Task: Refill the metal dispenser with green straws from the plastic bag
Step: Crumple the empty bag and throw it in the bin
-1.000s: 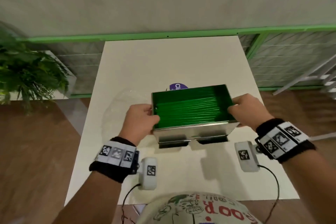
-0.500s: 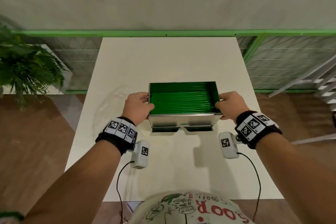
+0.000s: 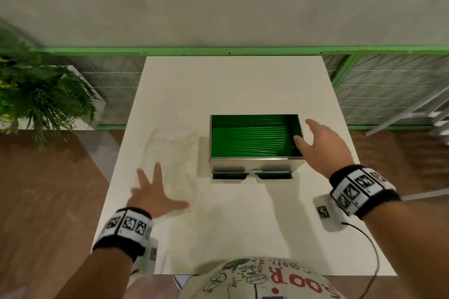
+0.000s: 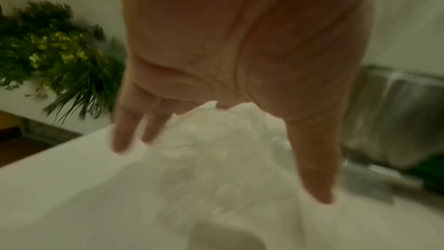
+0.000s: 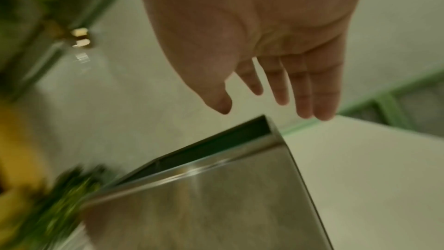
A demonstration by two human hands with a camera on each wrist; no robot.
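Note:
The metal dispenser point(image 3: 255, 165) stands open-topped on the white table point(image 3: 230, 85), with green straws point(image 3: 250, 138) lying lengthwise inside it. A clear, nearly see-through plastic bag point(image 3: 170, 150) lies flat to its left. My left hand point(image 3: 155, 192) is open with fingers spread, at the bag's near edge. In the left wrist view the crumpled bag point(image 4: 216, 159) sits just under my left hand point(image 4: 240, 64). My right hand point(image 3: 313, 141) is open beside the dispenser's right end, holding nothing. The right wrist view has my right hand point(image 5: 264, 45) hovering above the dispenser's steel wall point(image 5: 204, 197).
A leafy plant point(image 3: 36, 94) stands off the table's left side. A green railing point(image 3: 218, 50) runs behind the far edge. A black cable point(image 3: 374, 250) trails from my right wrist camera over the near right corner. Wooden floor lies on both sides.
Both hands have let go of the dispenser, which now stands on the table. The left hand has swung left and back to the bag; the right hand has opened beside the right end.

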